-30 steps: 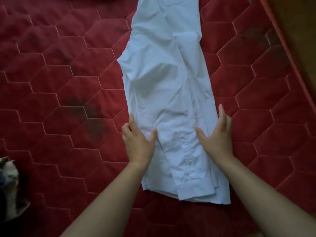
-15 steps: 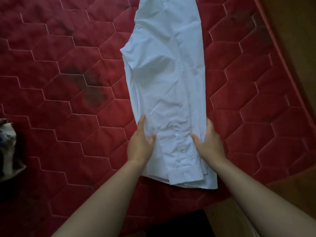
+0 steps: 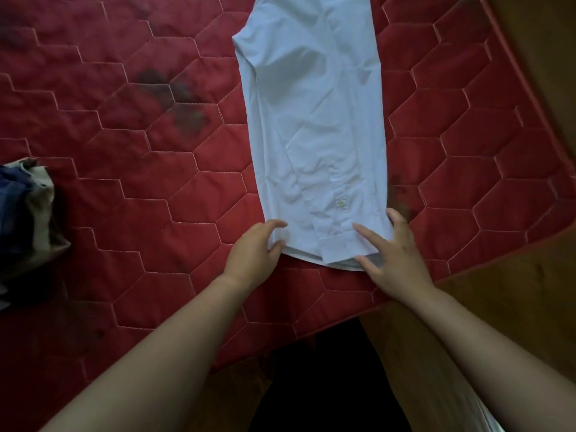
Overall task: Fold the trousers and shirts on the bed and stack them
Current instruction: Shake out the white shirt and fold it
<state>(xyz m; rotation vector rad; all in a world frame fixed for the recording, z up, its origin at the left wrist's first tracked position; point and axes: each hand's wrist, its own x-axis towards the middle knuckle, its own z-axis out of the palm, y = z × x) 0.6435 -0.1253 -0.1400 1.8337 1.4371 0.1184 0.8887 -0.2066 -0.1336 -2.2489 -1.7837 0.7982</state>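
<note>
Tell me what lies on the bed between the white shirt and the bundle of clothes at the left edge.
Head view: only bare red quilted mattress separates shirt from bundle.

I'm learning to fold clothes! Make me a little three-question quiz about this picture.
1. True or false: the white shirt is already folded into a long narrow strip.
2. Which end of the shirt are the left hand and right hand at: A) the far end, B) the near end, C) the middle?
3. What colour is the quilted mattress under the shirt?

Key: 1 true; 2 B; 3 red.
</note>
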